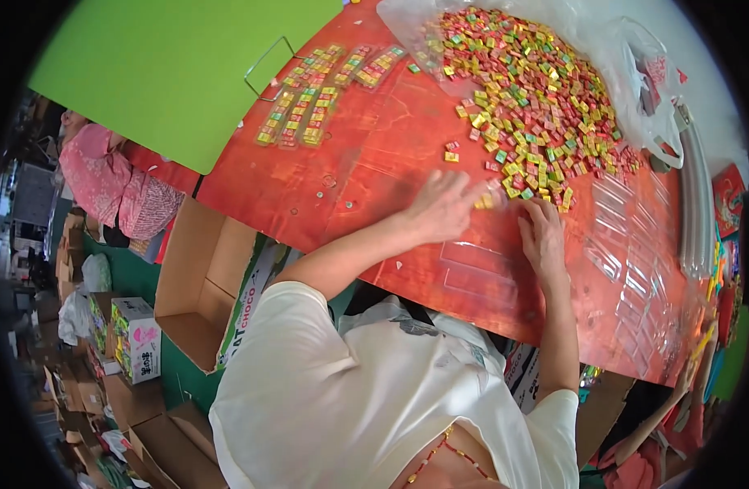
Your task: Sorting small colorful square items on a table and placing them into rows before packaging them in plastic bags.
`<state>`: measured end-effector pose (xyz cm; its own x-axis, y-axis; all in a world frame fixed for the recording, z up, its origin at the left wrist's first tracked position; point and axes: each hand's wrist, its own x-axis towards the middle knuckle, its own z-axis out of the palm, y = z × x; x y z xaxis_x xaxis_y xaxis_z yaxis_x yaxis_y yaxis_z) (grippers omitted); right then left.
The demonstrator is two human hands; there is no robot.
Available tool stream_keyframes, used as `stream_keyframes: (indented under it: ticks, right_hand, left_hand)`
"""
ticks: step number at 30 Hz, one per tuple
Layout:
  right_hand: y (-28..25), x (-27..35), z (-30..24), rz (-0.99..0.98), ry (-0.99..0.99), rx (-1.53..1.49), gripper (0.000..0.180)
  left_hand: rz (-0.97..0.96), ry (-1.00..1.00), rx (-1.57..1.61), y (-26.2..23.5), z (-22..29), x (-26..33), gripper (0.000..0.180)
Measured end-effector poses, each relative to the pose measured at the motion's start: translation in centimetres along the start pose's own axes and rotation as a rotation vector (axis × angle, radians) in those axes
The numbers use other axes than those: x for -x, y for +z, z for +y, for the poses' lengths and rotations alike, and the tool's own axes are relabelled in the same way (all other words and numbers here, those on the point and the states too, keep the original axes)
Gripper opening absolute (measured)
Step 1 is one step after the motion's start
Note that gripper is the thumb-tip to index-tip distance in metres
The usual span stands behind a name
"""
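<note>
A large heap of small wrapped pieces, red, yellow and green (545,106), spreads over the red table, its near edge by my hands. My left hand (441,208) reaches over the table with fingers pointing right, smeared by motion. Just past its fingertips are a few blurred yellow pieces (487,199); whether it grips them I cannot tell. My right hand (544,236) is at the heap's near edge, its fingers bent and apart from the thumb. Below and between both hands lies a clear plastic tray (478,275) with long compartments.
Filled clear trays (313,90) lie at the far left of the table. Several clear trays (631,261) are spread at the right, near a stack of nested trays (695,204). A green board (171,65) adjoins the table. An open carton (203,285) stands at left, beyond it a person in pink (109,175).
</note>
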<state>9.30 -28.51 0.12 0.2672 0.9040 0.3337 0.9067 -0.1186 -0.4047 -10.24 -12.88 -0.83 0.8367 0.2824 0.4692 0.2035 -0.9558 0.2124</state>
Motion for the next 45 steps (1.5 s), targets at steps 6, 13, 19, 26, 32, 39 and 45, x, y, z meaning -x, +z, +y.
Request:
stream_keyframes:
  ticks: [6, 13, 19, 26, 32, 39, 45]
  right_hand:
    - [0.1, 0.2, 0.6, 0.019, -0.006, 0.041, 0.031]
    - [1.0, -0.1, 1.0, 0.069, 0.048, 0.125, 0.031]
    - [2.4, -1.7, 0.9, 0.120, 0.054, 0.304, 0.030]
    - [3.1, -3.1, 0.0, 0.137, 0.007, 0.361, 0.030]
    - [2.7, -2.2, 0.0, 0.077, -0.086, 0.198, 0.025]
    - [2.4, -2.7, -1.3, 0.128, -0.096, 0.198, 0.023]
    - [3.5, -4.7, -3.4, 0.028, -0.124, 0.339, 0.025]
  left_hand:
    - [0.008, -0.333, -0.241, -2.4, -7.1, 2.2, 0.053]
    - [0.022, -0.519, -0.484, -3.0, -12.4, 2.3, 0.053]
    - [0.020, -0.176, -0.146, -1.5, -6.2, -0.9, 0.049]
    - [-0.145, -0.046, -0.113, 2.3, -3.2, -6.0, 0.045]
    - [-0.287, -0.035, -0.166, 1.8, -2.6, -5.8, 0.036]
    - [-0.339, -0.052, -0.159, -0.5, -2.9, -3.8, 0.038]
    - [-0.386, -0.060, -0.205, -0.6, -3.2, -4.4, 0.033]
